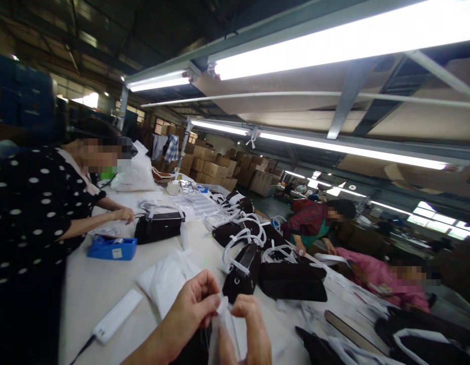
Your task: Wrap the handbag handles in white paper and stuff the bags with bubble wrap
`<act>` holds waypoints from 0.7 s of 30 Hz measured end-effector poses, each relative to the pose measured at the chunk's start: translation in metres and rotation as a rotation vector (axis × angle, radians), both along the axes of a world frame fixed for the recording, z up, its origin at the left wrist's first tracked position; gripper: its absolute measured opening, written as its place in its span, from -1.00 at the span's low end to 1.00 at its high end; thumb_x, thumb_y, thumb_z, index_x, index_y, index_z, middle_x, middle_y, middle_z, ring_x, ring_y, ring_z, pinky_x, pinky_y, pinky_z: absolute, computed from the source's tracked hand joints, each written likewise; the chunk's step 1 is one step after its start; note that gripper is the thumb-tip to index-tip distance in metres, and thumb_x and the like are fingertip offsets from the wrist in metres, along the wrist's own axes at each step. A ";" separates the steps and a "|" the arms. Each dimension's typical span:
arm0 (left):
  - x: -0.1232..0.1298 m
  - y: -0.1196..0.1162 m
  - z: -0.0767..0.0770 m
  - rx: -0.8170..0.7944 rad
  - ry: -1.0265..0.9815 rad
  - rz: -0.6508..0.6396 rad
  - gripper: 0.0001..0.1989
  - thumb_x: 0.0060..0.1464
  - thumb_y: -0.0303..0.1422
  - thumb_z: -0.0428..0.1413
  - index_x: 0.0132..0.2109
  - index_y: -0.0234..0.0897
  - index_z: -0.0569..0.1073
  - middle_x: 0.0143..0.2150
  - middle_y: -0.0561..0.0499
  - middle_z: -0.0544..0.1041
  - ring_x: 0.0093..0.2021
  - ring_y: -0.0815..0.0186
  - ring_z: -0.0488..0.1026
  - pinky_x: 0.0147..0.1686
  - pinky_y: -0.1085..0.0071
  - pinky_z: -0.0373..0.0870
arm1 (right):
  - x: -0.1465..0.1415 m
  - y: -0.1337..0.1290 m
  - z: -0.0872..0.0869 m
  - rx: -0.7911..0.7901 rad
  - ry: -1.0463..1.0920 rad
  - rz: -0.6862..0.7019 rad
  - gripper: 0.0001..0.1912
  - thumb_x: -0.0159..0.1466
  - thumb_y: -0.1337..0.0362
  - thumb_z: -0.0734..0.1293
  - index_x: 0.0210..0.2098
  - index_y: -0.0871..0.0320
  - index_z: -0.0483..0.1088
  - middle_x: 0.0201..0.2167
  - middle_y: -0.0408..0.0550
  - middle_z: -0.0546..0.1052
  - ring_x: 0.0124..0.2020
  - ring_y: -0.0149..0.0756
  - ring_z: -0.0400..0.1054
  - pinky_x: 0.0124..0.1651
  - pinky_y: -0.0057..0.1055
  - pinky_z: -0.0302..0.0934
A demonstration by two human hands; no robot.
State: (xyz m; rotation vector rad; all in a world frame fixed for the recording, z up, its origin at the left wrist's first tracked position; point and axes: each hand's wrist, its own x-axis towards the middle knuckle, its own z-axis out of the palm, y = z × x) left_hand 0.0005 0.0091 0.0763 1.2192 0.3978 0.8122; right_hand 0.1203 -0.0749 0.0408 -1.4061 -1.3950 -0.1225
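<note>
My left hand pinches the top of a thin white wrapping near the bottom centre of the head view. Close beside it on the right, my right hand has its fingers bent around the same white material. Part of a black item shows below my hands. Just behind them lies a crumpled white packet. A black bag with white-wrapped handles stands beyond my hands, touching another black bag at its right.
A blue tape dispenser and a white power strip lie on the white table. At the left, a person in polka dots handles a black bag. Two people work at the right. More black bags lie at the lower right.
</note>
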 end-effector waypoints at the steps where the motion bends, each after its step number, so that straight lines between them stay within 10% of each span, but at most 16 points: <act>1: 0.002 -0.002 0.000 0.006 0.003 -0.004 -0.64 -0.07 -0.19 0.30 -0.36 -0.25 0.27 -0.57 0.21 0.32 -0.65 0.56 0.12 -0.64 0.57 -0.07 | 0.002 -0.004 0.004 -0.076 0.005 -0.007 -0.83 0.29 0.15 0.28 -0.38 0.03 0.21 -0.43 -0.09 0.36 -0.38 -0.21 0.28 -0.25 -0.28 0.17; 6: 0.011 -0.010 0.005 0.003 -0.041 -0.044 -0.63 -0.10 -0.17 0.31 -0.39 -0.25 0.29 -0.59 0.21 0.29 -0.64 0.54 0.14 -0.65 0.57 -0.02 | 0.014 -0.002 0.017 -0.392 0.157 0.048 -0.52 0.34 -0.14 0.08 -0.54 0.05 0.10 -0.59 -0.18 0.26 -0.53 -0.33 0.16 -0.43 -0.36 0.01; 13: 0.002 -0.004 0.029 -0.109 -0.156 0.037 -0.58 -0.15 -0.26 0.35 -0.40 -0.25 0.22 -0.57 0.26 0.25 -0.66 0.60 0.12 -0.67 0.63 -0.13 | 0.016 0.004 -0.004 -0.316 0.358 -0.024 -0.47 0.26 -0.23 0.11 -0.56 0.06 0.07 -0.60 -0.26 0.17 -0.51 -0.37 0.13 -0.43 -0.43 0.07; 17: 0.004 -0.003 0.035 -0.101 -0.156 0.020 -0.61 -0.12 -0.25 0.34 -0.37 -0.24 0.24 -0.57 0.25 0.29 -0.67 0.59 0.16 -0.71 0.65 -0.12 | 0.004 -0.003 -0.021 -0.320 0.387 0.001 -0.61 0.17 -0.11 0.31 -0.22 0.05 0.28 -0.51 -0.22 0.44 -0.48 -0.27 0.34 -0.39 -0.40 0.21; 21: 0.012 -0.003 0.045 -0.130 -0.190 -0.009 -0.61 -0.14 -0.27 0.35 -0.36 -0.24 0.26 -0.57 0.24 0.30 -0.69 0.59 0.16 -0.74 0.66 -0.13 | 0.000 -0.009 -0.041 -0.489 0.301 -0.156 -0.26 0.00 0.06 0.47 0.13 -0.01 0.24 -0.48 -0.15 0.56 -0.48 -0.09 0.46 -0.43 -0.34 0.25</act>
